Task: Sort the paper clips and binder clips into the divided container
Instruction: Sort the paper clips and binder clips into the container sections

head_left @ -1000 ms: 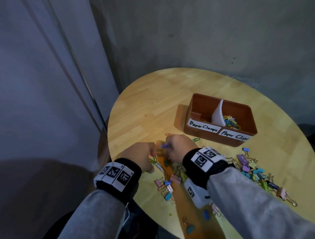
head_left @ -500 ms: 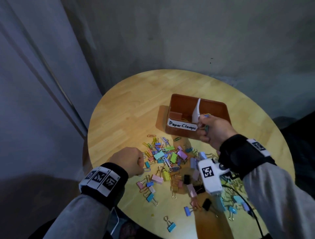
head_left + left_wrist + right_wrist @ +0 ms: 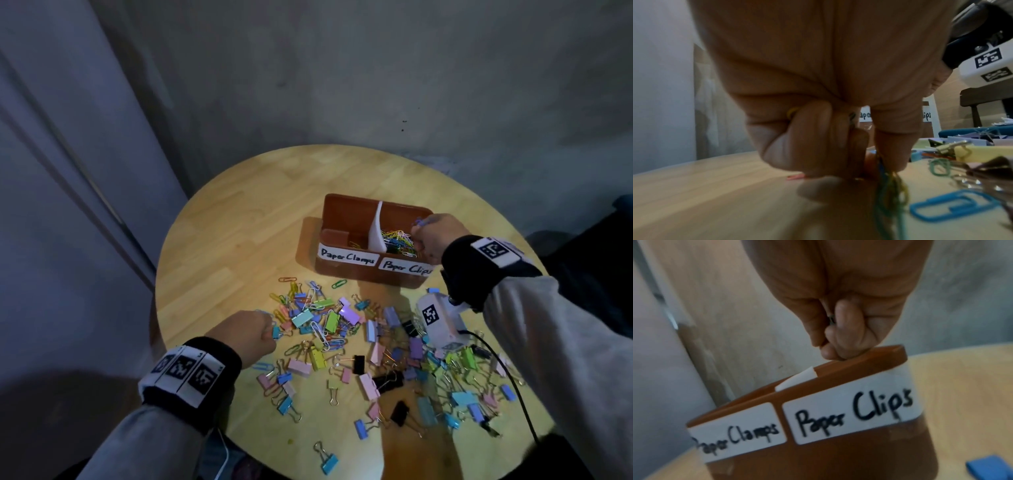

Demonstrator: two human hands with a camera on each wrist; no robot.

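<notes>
Right hand over the clips side of the box, left hand picking at the pile.

Head: right hand [image 3: 432, 236] curled on paper clips above the "Paper Clips" half of the box [image 3: 346, 202]; left hand [image 3: 245, 330] at the pile [image 3: 359, 342] edge on the surface [image 3: 239, 222]. Left wrist: fingers [image 3: 813, 138] pinch a few paper clips. Right wrist: fist closed, something thin gripped. Best to release low inside the right half, clear of the divider [image 3: 376, 228], so nothing bounces across.
</notes>
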